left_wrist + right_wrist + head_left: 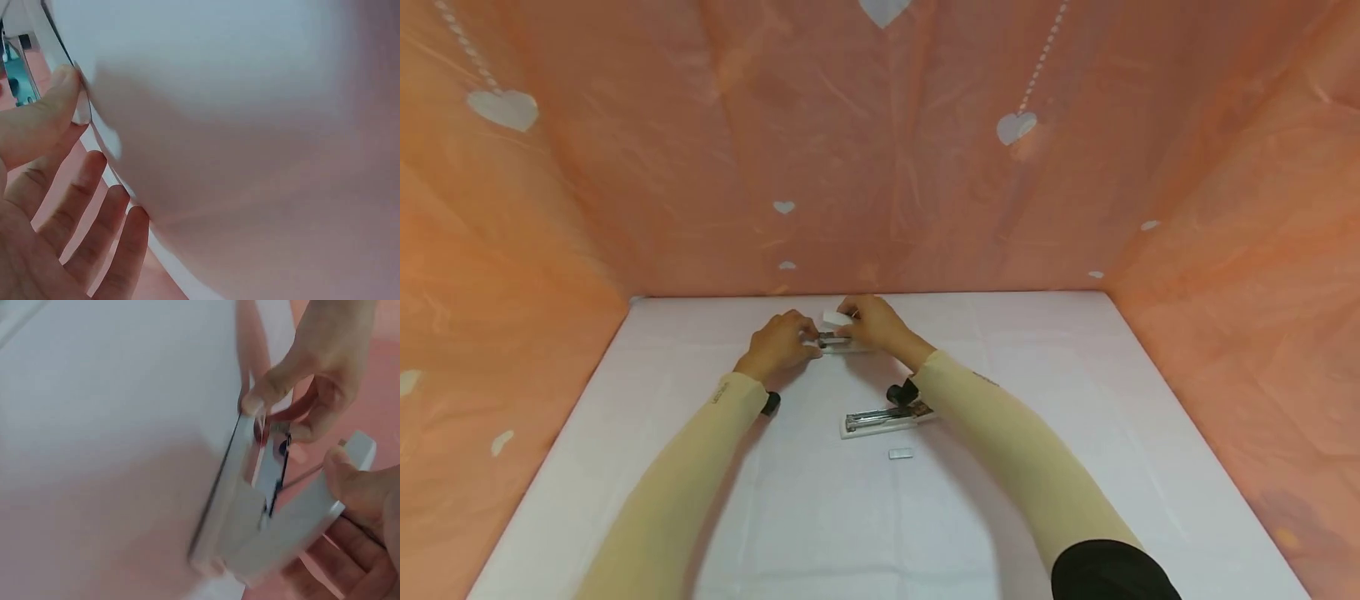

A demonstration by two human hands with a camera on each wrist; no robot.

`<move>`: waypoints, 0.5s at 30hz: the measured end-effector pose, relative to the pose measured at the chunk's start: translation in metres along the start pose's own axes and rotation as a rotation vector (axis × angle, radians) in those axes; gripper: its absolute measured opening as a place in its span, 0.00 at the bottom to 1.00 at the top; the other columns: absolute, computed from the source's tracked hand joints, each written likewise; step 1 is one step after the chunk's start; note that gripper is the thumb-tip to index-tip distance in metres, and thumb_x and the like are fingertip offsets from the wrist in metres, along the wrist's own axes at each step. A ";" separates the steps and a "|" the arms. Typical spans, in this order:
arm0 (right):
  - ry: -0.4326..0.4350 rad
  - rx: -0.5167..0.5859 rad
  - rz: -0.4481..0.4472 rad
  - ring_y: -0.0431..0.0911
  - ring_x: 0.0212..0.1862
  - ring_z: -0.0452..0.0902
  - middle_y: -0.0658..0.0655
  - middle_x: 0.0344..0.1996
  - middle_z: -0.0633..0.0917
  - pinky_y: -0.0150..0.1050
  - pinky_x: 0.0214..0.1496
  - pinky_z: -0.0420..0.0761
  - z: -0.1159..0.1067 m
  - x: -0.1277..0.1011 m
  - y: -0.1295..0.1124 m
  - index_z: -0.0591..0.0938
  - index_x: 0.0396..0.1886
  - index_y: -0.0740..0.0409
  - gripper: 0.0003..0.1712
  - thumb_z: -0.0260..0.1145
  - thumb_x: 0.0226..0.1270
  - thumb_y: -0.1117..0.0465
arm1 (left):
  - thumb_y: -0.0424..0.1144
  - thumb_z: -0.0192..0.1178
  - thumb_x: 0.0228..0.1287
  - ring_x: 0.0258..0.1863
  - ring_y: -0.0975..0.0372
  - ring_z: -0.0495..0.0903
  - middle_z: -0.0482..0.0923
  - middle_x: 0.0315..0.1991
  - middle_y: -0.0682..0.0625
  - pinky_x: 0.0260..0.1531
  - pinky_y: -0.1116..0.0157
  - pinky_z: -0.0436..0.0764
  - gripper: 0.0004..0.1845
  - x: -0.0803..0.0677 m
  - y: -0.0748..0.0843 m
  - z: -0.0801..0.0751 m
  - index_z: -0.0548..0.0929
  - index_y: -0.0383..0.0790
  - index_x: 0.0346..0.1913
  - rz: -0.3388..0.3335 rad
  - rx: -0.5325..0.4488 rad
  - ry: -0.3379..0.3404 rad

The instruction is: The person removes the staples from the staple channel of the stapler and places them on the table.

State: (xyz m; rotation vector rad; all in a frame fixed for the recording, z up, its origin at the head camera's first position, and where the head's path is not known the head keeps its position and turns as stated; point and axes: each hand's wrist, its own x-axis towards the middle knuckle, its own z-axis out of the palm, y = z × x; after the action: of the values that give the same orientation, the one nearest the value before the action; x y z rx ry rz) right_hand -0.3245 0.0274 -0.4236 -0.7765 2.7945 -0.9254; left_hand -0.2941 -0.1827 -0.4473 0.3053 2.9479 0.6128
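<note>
A white stapler (pixel 850 348) with its top swung up is between both hands near the table's far edge. My left hand (pixel 778 346) pinches the front end of its base (pixel 219 506) between thumb and fingers. The raised white cover (pixel 306 519) is held by my right hand (pixel 876 323), thumb on the inner side and fingers around the outside. Inside, a metal magazine and a thin rod show in the right wrist view. In the left wrist view, the fingers (pixel 81 181) lie along the table's edge and most of the stapler is hidden.
Nearer the body lies a second opened stapler (pixel 880 422), partly covered by the right sleeve (pixel 1007 417) and its black wrist camera (pixel 901 393). A short strip of staples (pixel 900 454) lies just in front of it. Orange curtains with hearts (pixel 1017 127) enclose the white table (pixel 812 500).
</note>
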 end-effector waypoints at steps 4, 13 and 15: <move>-0.009 0.060 -0.016 0.54 0.56 0.87 0.62 0.55 0.89 0.44 0.60 0.83 -0.010 0.001 0.003 0.86 0.55 0.63 0.18 0.77 0.72 0.59 | 0.46 0.73 0.70 0.67 0.41 0.74 0.77 0.67 0.41 0.61 0.36 0.77 0.20 0.002 0.000 -0.003 0.88 0.41 0.60 -0.008 0.009 -0.017; -0.088 0.129 -0.009 0.57 0.60 0.85 0.66 0.57 0.86 0.45 0.62 0.84 -0.031 -0.006 0.010 0.81 0.61 0.68 0.23 0.75 0.72 0.64 | 0.45 0.74 0.69 0.67 0.41 0.75 0.78 0.68 0.40 0.63 0.38 0.77 0.20 -0.002 -0.001 0.000 0.89 0.41 0.59 -0.007 0.003 -0.006; -0.100 0.120 0.003 0.57 0.62 0.84 0.66 0.58 0.85 0.45 0.65 0.82 -0.037 -0.008 0.012 0.80 0.64 0.69 0.25 0.75 0.73 0.64 | 0.45 0.74 0.69 0.67 0.41 0.75 0.78 0.68 0.40 0.63 0.38 0.77 0.19 -0.003 -0.001 0.001 0.89 0.40 0.58 -0.002 -0.003 0.001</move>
State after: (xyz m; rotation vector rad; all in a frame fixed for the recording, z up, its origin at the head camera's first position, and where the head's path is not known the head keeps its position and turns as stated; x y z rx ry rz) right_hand -0.3314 0.0593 -0.4008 -0.7790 2.6275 -1.0134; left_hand -0.2909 -0.1840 -0.4478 0.3016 2.9478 0.6173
